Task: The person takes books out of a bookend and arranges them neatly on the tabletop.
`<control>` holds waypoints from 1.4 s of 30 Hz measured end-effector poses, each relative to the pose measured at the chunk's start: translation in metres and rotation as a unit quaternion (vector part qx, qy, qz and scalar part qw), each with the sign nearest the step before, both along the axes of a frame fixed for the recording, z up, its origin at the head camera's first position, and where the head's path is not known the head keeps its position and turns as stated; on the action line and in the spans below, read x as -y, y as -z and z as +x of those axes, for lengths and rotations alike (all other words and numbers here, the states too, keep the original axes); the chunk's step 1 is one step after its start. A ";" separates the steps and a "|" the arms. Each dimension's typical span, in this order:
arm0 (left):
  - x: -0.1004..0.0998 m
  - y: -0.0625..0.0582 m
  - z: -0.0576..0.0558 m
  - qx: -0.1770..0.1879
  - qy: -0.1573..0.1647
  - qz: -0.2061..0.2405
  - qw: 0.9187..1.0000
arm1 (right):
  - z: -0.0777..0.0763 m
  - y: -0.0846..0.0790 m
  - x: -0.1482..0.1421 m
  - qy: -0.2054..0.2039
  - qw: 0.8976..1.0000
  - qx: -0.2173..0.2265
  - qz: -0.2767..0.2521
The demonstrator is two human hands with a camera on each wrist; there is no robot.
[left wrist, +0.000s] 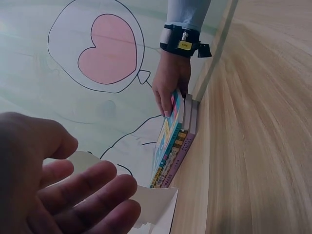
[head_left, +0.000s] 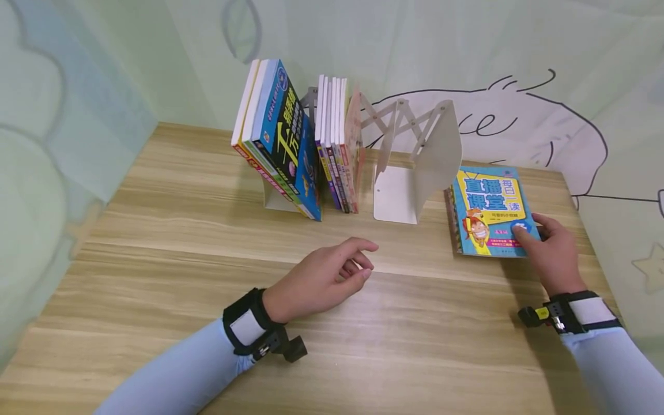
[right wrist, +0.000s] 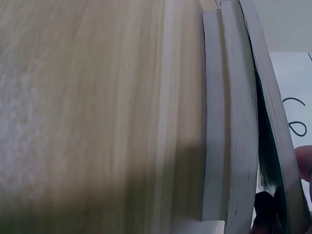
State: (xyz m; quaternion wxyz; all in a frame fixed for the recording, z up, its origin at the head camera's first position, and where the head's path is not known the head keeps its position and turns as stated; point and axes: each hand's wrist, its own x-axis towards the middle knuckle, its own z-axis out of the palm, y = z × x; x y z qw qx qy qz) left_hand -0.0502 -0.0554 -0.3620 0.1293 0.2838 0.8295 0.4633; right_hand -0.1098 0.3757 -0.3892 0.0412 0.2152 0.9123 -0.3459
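A pale cloth backdrop (head_left: 171,57) printed with line drawings hung behind the wooden table (head_left: 425,340), which filled most of what I could see. Near the table's back edge stood a white folding book rack (head_left: 438,150), with crossed struts joining its upright panels. Light blue sleeves (head_left: 171,363) covered the person's forearms, which reached in from the near side. In the rack's left part stood a few tall books (head_left: 285,138), the outermost with a black and blue cover, and to their right a row of thin books (head_left: 337,178) with their spines toward the person. On the table just right of the rack lay a small stack: two lower books (right wrist: 239,122) and, over them, a blue and yellow book (head_left: 490,207), cover up, its near edge tipped up with a dark gap beneath. The right hand (head_left: 557,253) pinched that book at its near right corner, with the thumb (head_left: 524,236) on the cover. The left hand (head_left: 321,274) hung in front of the rack, fingers loosely bent and apart, holding nothing. A black strap (head_left: 249,325) circled each wrist.
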 end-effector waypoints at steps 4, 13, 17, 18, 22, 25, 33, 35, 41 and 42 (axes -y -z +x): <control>0.000 0.001 0.001 -0.006 0.000 -0.005 1.000 | -0.002 0.000 0.003 0.000 1.000 -0.002 0.005; 0.002 0.001 0.002 0.006 0.005 -0.017 1.000 | -0.005 0.004 0.003 -0.016 0.999 -0.011 0.044; 0.001 0.002 0.002 0.011 0.008 -0.028 1.000 | -0.003 0.005 0.002 -0.028 0.997 -0.022 0.073; 0.001 0.002 0.002 0.009 0.008 -0.029 1.000 | -0.002 0.006 0.002 -0.028 0.997 -0.023 0.074; 0.002 0.002 0.002 -0.007 0.010 -0.031 0.999 | 0.000 0.009 0.003 -0.017 0.998 -0.021 0.059; 0.003 0.001 0.002 -0.021 0.012 -0.035 0.999 | 0.002 0.011 0.004 0.002 0.999 -0.024 0.049; 0.004 -0.001 0.000 -0.050 0.000 -0.051 0.997 | 0.010 0.001 0.006 0.038 0.991 -0.083 0.101; 0.004 -0.002 -0.001 -0.058 -0.002 -0.054 0.997 | 0.013 -0.003 0.009 0.035 0.989 -0.102 0.105; 0.005 -0.002 -0.001 -0.073 0.003 -0.050 0.996 | 0.023 -0.012 0.025 -0.027 0.980 -0.156 0.116; 0.005 -0.002 -0.001 -0.074 0.003 -0.051 0.996 | 0.025 -0.013 0.029 -0.046 0.975 -0.176 0.130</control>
